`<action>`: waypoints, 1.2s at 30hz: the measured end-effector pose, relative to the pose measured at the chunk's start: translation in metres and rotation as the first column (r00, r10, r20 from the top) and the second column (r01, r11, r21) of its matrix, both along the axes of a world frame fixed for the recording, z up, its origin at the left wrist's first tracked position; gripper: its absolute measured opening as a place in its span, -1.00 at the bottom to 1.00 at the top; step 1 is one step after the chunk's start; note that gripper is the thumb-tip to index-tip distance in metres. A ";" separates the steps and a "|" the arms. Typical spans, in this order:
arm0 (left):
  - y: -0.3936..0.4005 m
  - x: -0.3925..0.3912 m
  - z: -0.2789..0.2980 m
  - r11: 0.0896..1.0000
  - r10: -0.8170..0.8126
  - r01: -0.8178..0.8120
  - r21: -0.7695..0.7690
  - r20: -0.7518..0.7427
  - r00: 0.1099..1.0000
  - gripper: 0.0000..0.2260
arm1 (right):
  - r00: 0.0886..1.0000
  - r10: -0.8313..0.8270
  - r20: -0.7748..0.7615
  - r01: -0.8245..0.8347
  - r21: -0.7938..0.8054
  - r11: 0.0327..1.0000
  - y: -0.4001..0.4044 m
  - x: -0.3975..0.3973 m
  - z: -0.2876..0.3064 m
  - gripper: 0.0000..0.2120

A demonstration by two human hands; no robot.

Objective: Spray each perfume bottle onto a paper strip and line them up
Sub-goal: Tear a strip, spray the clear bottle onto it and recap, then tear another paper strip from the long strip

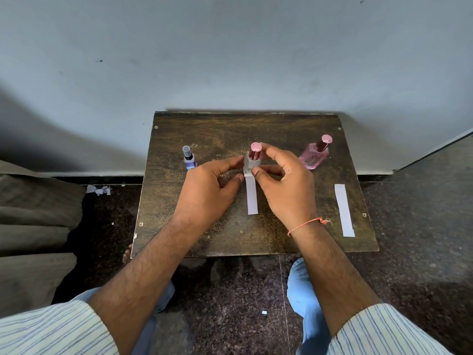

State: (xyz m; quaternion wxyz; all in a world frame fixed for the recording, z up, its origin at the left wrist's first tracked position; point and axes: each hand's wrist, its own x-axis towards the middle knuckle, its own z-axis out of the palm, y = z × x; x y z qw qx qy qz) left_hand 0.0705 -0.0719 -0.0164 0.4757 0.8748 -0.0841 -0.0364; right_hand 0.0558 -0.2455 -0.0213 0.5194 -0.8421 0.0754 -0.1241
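Clear perfume bottle (252, 163) with dark red cap stands upright at centre of the worktop (230, 131), its base at the far end of the middle paper strip (252, 194). Right hand (286, 185): narrow grip on the bottle, thumb low on the glass at the near side, forefinger curved over beside the cap. Left hand (208, 187): fingers extended toward the bottle's left face, forefinger tip at the glass; actual contact appears likely but cannot be confirmed from this angle. It encloses nothing.

Blue bottle (190, 158) with clear cap stands upright to the left, partly behind the left hand. Pink bottle (314, 155) with pink cap stands to the right, well apart from the centre bottle. A second paper strip (344, 210) lies flat near the worktop's right edge, in front of the pink bottle.

Red thread (307, 222) on the right wrist. Striped sleeves rolled to the forearm. Paper scraps (98, 190) on the dark floor at left, by the wall.
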 end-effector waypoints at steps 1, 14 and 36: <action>0.000 0.000 0.000 1.000 0.004 -0.004 -0.003 -0.009 1.000 -0.65 | 1.000 0.005 -0.013 -0.004 0.011 1.000 -0.002 -0.001 0.000 -0.50; -0.010 -0.010 -0.004 1.000 -0.013 0.012 -0.007 -0.086 0.996 -0.83 | 0.997 0.043 -0.067 -0.054 -0.181 0.982 -0.048 -0.030 0.002 -0.76; -0.072 -0.021 -0.005 0.959 -0.273 0.278 -0.055 0.089 0.958 -0.87 | 0.893 -0.181 -0.412 0.016 -0.373 0.928 -0.198 -0.063 0.011 -0.51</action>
